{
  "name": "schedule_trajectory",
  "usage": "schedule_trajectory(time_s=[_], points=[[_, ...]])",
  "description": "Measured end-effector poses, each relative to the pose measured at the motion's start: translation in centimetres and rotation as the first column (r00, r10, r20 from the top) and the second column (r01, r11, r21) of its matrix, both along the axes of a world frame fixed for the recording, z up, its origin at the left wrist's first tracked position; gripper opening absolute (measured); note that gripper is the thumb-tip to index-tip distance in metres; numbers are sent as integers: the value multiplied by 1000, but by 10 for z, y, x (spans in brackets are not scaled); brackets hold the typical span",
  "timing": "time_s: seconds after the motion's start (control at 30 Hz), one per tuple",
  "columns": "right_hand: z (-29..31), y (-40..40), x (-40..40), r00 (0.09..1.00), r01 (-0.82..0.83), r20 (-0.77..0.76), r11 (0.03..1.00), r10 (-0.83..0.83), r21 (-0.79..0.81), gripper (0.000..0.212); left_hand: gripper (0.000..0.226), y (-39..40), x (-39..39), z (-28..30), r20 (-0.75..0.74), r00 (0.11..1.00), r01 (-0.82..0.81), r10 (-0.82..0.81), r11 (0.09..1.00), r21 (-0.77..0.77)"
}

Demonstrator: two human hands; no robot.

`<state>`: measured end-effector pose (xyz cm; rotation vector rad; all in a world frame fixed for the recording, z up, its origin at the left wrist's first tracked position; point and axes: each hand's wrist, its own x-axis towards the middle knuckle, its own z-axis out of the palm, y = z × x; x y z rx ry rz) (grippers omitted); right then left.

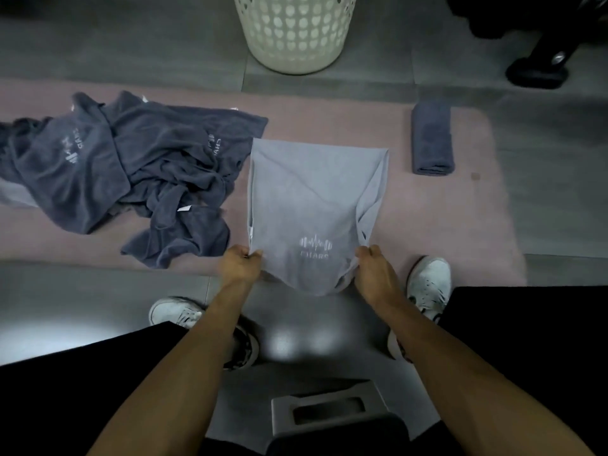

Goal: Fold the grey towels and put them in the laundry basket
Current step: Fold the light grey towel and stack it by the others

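Currently, head view: the light grey towel (312,205) lies straight ahead of you on the pink mat (411,225), long axis running away toward the laundry basket (296,31); your left hand (240,263) and right hand (373,268) each pinch a near corner, equally close, forearms parallel; the dark towel pile (131,172) sits left, a folded towel (432,139) right.

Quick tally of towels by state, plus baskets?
Light grey towel, held by left hand and right hand: 1
Folded dark towel: 1
Dark towel pile: count cannot be told
Basket: 1
Total: 3, plus the pile
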<state>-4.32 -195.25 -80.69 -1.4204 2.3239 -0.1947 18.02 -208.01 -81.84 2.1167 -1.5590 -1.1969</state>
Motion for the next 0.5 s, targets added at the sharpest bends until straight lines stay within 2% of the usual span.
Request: schedule_trajectory(time_s=[0.13,0.2,0.27,0.33,0.37,0.4,0.5], points=[[51,5,-17,990,93,-107,995,-97,-41,21,15,-3,-5,58,22,992,123,-124,991,46],[80,7,-21,985,109,-116,982,-128,-155,21,16,0,-9,98,-69,990,126,-121,989,76],[112,10,-20,990,88,-63,912,-123,-400,18,24,5,-13,136,-323,946,5,-29,997,-72],[144,15,-17,992,126,57,804,-114,-581,14,15,15,-18,170,-492,868,-135,-62,926,-353],[159,17,-17,986,165,117,777,-118,-607,15,17,21,-22,183,-517,849,-144,-112,892,-429],[171,19,-16,982,182,151,758,-111,-626,14,17,28,-27,194,-539,829,-127,-150,887,-443],[198,22,-15,988,150,145,640,-60,-753,11,16,39,-40,221,-563,795,-116,-226,855,-506]])
